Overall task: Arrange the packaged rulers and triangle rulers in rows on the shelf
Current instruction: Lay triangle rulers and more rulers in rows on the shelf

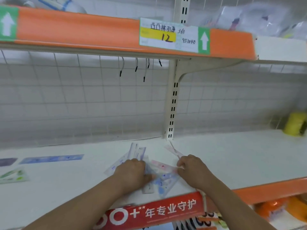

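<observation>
Hands apart on shelf point(66, 188); L hand point(131, 171) grips ruler pile point(163, 180), R hand point(191, 170) pinches pink pack point(162, 166) at pile's 2 o'clock; blue ruler pack point(51, 158) well apart at 9 o'clock

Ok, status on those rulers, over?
Left hand and right hand both grip the ruler pile, unsorted on the shelf. Blue ruler lies flat at left. Nothing blocking.

Handwritten "12" on yellow and "951040" on the white price tag point(169, 36) of the upper shelf edge point(79, 29), "年专业守护" on the red strip point(154, 211) below
</observation>
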`<state>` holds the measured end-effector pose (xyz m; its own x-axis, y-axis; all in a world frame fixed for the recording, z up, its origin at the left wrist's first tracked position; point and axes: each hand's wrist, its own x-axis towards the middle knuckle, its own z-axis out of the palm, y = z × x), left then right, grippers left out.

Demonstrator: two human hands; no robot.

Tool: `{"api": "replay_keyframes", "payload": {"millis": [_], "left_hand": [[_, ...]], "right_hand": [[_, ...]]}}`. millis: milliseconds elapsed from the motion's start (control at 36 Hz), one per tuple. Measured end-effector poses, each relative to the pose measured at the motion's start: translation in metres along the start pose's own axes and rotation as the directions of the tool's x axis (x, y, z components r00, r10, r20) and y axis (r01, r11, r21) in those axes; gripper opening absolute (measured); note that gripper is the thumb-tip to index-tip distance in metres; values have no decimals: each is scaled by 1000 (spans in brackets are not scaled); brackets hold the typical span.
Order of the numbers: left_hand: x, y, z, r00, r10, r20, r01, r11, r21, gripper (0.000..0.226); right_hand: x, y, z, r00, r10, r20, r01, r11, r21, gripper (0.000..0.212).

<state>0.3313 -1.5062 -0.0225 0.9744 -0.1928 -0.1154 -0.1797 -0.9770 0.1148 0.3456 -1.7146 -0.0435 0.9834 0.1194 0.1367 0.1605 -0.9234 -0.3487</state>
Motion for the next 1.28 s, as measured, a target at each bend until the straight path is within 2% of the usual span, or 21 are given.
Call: {"api": "replay_keyframes", "payload": {"millis": [83, 139, 278, 500, 583, 694, 1111, 1278], "left_hand": [[2, 6, 2, 998, -43, 48, 41, 998, 42, 67], [2, 8, 3, 995, -65, 75, 60, 996, 73, 72], [0, 9, 6, 993, -97, 65, 91, 991, 100, 57], [-4, 14, 1, 990, -110, 85, 102, 990, 93, 45], [-6, 17, 1, 989, -124, 74, 117, 989, 95, 45], [-8, 20, 2, 989, -141, 51, 136, 986, 98, 46], [-6, 25, 0, 986, -140, 93, 130, 986, 102, 30], [-6, 26, -2, 989, -131, 66, 124, 988, 93, 35]], "right_hand": [[-3, -6, -1, 992, -56, 111, 49, 997, 65, 38], [-6, -11, -1, 974, -113, 197, 101, 992, 69, 52], [-8, -21, 3, 942, -155, 297, 143, 988, 63, 76], [-1, -12, 4, 962, -90, 259, 92, 996, 5, 60], [1, -6, 2, 973, -43, 227, 50, 999, -23, 60], [-1, -2, 3, 979, -3, 203, -6, 999, 44, 59], [-4, 1, 2, 976, 0, 216, -15, 997, 70, 55], [-5, 2, 1, 972, 10, 236, -28, 997, 73, 55]]}}
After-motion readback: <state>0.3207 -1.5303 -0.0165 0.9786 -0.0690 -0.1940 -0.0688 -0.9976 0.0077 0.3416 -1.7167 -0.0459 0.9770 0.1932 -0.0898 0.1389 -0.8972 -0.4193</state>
